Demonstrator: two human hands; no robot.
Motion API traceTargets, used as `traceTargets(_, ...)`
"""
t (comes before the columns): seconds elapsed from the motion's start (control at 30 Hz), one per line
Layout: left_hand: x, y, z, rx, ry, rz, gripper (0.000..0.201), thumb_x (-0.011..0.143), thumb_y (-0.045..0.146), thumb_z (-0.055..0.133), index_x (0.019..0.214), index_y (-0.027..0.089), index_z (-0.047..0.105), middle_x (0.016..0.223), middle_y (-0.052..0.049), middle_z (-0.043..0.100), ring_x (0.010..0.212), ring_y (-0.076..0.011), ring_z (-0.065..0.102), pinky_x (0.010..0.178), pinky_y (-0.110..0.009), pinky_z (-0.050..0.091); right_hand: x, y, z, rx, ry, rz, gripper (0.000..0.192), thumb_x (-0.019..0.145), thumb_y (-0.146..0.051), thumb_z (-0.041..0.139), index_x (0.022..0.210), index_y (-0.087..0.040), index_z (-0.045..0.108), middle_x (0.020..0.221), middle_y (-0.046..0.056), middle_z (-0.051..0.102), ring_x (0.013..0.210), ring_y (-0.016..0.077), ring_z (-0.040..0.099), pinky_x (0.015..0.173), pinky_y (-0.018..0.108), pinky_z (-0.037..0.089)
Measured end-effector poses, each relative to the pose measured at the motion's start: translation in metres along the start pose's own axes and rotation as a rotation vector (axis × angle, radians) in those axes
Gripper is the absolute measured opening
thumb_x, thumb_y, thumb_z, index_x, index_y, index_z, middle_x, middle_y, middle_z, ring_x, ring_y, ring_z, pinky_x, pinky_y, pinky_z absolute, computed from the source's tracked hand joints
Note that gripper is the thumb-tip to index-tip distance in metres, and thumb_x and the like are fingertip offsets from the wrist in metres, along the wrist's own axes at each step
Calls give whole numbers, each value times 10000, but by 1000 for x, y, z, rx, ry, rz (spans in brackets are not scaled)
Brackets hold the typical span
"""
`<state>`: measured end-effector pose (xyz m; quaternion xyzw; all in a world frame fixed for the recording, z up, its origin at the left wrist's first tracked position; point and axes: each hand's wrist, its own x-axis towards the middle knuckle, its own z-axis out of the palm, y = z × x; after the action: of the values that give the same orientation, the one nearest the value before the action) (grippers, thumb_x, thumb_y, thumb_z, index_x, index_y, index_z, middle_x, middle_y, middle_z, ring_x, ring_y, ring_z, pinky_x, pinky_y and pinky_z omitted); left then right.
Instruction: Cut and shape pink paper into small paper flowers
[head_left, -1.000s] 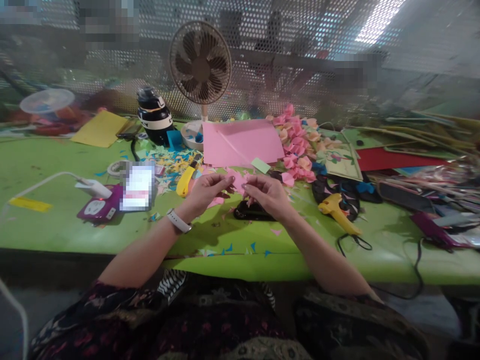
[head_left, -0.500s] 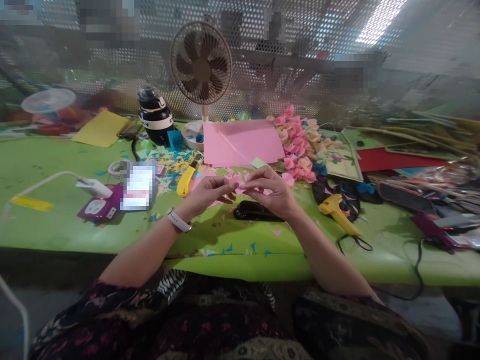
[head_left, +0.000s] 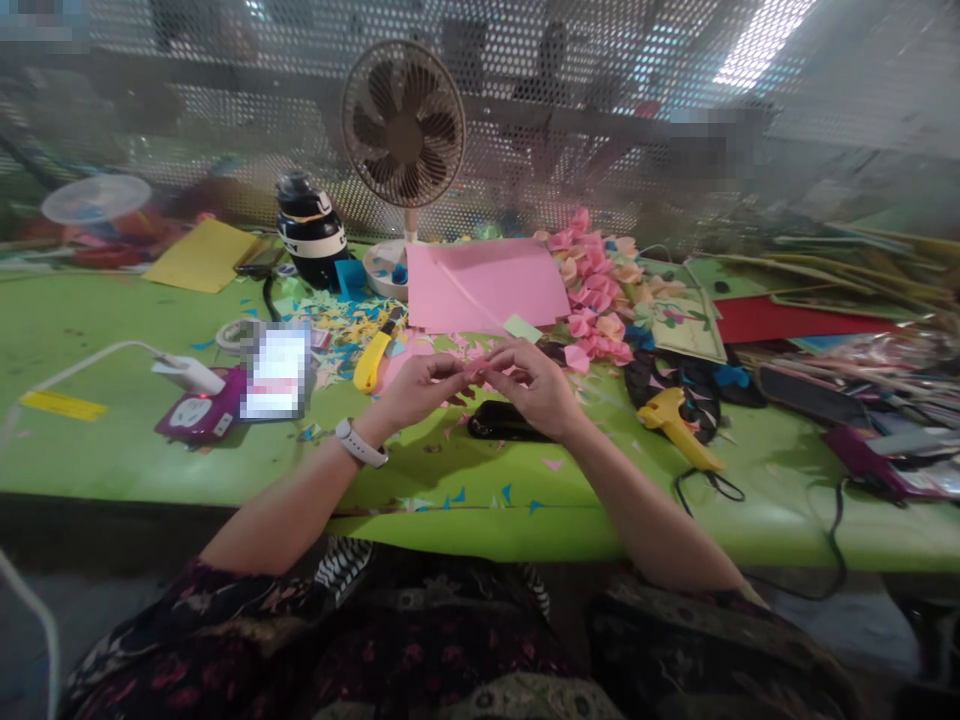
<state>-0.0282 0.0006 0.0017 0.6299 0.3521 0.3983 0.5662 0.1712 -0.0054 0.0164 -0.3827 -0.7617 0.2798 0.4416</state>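
Both hands meet above the green surface (head_left: 112, 440), near its front edge. The left hand (head_left: 416, 385) and the right hand (head_left: 536, 385) hold a small pink paper piece (head_left: 475, 368) between them, their fingertips almost touching. The left fingers (head_left: 450, 368) are pressed together on the piece, thumb against forefinger; the right fingers (head_left: 501, 358) pinch its other end, the rest curled above. The piece is too small and blurred to tell its shape. A white watch (head_left: 360, 445) sits on the left wrist.

Just beneath the right hand lies a black stapler (head_left: 501, 425) on the surface. Behind the hands lies a large pink sheet (head_left: 484, 283), with a pale green slip (head_left: 522, 328) at its near edge. To the right of the sheet is a heap of pink paper flowers (head_left: 596, 290). A yellow cutter (head_left: 373, 355) lies left of the hands, among blue and yellow scraps (head_left: 341, 325). Farther left are a tape roll (head_left: 235, 335), a purple device (head_left: 199, 415) and a white plug (head_left: 187, 375) with its cable. A yellow glue gun (head_left: 675, 422) lies to the right, well apart from the hands. At the back stand a fan (head_left: 403, 125) and a black bottle (head_left: 309, 232), with a yellow sheet (head_left: 201, 256) to the left. A red sheet (head_left: 780, 318) lies far right among stacked paper.
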Motion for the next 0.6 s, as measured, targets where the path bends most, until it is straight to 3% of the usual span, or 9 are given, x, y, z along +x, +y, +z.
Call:
traceTargets(0.13, -2, 4, 2, -33, -41, 20, 292, 812, 424, 718, 906, 148, 709, 860, -67, 726, 737, -149, 711, 681, -268, 594, -1, 0, 4, 83, 21, 75, 259, 882, -468, 666, 877, -210, 697, 835, 39, 694, 727, 161, 650, 631, 302, 521)
traceTargets(0.3, -4, 7, 2, -76, -66, -19, 231, 824, 336, 692, 956, 148, 717, 919, -76, 732, 781, -156, 716, 733, -290, 598, -1, -1, 2, 35, 33, 82, 286, 869, -481, 677, 869, -196, 703, 820, 38, 698, 677, 142, 626, 602, 289, 500)
traceTargets(0.6, -2, 0, 3, -68, -84, 7, 310, 830, 412, 715, 975, 139, 723, 944, -93, 735, 770, -159, 718, 708, -293, 616, -1, -1, -1, -21, 2, 59, 179, 879, -366, 668, 849, -192, 695, 840, 47, 675, 679, 141, 611, 604, 295, 506)
